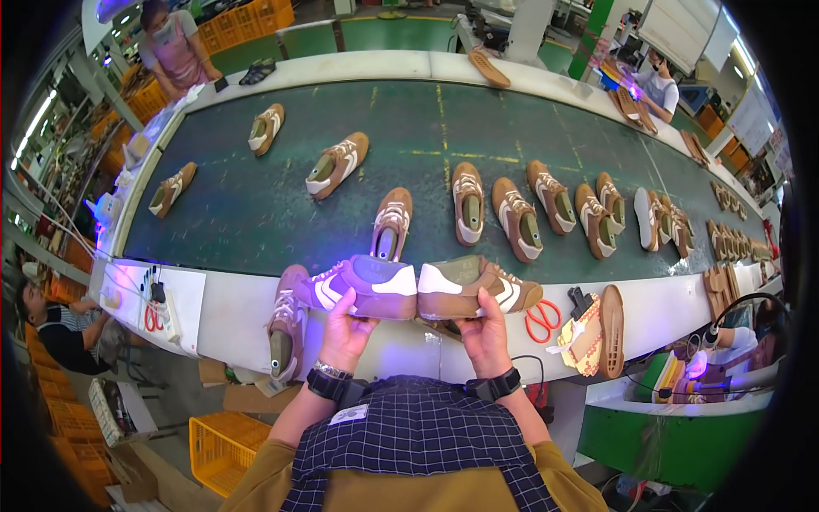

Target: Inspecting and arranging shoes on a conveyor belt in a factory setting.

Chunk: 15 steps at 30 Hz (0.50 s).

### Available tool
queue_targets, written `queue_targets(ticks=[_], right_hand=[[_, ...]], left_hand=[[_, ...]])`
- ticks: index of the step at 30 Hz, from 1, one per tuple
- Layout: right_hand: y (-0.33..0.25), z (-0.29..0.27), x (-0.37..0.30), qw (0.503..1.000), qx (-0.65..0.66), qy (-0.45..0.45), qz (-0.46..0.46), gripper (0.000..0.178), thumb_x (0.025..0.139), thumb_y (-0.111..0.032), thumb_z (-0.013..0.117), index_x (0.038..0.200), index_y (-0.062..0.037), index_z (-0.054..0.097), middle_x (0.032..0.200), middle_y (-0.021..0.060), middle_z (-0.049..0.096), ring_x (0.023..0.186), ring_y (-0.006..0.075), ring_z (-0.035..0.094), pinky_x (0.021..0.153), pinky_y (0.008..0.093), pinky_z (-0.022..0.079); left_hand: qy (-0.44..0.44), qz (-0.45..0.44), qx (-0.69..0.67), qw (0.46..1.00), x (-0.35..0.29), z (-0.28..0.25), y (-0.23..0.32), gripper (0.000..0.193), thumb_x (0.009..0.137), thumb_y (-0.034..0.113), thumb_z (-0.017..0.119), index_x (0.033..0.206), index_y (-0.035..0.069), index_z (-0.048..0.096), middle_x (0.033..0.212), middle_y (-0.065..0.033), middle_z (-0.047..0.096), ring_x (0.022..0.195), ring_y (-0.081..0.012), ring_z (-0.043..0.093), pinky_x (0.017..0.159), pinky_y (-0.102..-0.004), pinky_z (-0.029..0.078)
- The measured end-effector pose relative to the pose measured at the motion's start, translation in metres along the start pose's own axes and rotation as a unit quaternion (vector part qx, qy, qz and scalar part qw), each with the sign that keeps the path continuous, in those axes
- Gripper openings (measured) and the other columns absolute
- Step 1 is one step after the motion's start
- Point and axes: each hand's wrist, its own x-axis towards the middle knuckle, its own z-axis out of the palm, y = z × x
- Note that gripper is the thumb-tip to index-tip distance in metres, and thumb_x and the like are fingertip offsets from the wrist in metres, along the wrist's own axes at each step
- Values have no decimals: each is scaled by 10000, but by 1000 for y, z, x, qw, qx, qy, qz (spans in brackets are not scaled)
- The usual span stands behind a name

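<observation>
My left hand [345, 338] is closed round the sole of a brown sneaker [375, 299] with a white heel patch, its toe pointing left. In my right hand [485, 340] is a matching sneaker [461, 297], its toe pointing right. The two are held heel to heel above the white bench edge [409, 352], and a violet glow falls on the left one. Beside my left hand, another brown sneaker [287, 328] rests on the bench edge. Red-handled scissors [543, 322] lie to the right of my right hand, close to a bare brown outsole [612, 333].
Several sneakers, one a brown sneaker [468, 205], stand on the green conveyor belt [256, 230] ahead. A black tool [580, 302] lies by a yellow patterned pad [582, 341]. An orange crate [223, 452] is below left. Other people [175, 51] work around the line.
</observation>
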Motion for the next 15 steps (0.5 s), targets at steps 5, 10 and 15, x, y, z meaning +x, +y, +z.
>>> queue_targets(ticks=[5,10,15], right_hand=[[-1,0,0,1000,-2,-2,-1,426,859,-201,611,1233,-64,462,1203,89,540,1125,240,521,970,438,438],[0,-2,-1,1000,-6,9,-10,426,868,-202,600,1242,-63,452,1212,87,534,1128,237,519,974,430,436],[-1,-1,-2,1000,-10,6,-19,423,874,-200,592,1246,-60,447,1217,86,531,1127,233,520,972,421,440]], left_hand=[[12,1,3,1000,3,-1,-4,432,847,137,623,1241,62,465,1202,-100,533,1128,-281,512,971,-488,430],[15,5,2,1000,8,-5,-8,407,843,140,630,1218,69,488,1175,-91,551,1103,-268,529,954,-479,442],[26,11,7,1000,9,-6,-11,401,841,143,632,1209,66,492,1160,-88,558,1091,-262,535,946,-474,447]])
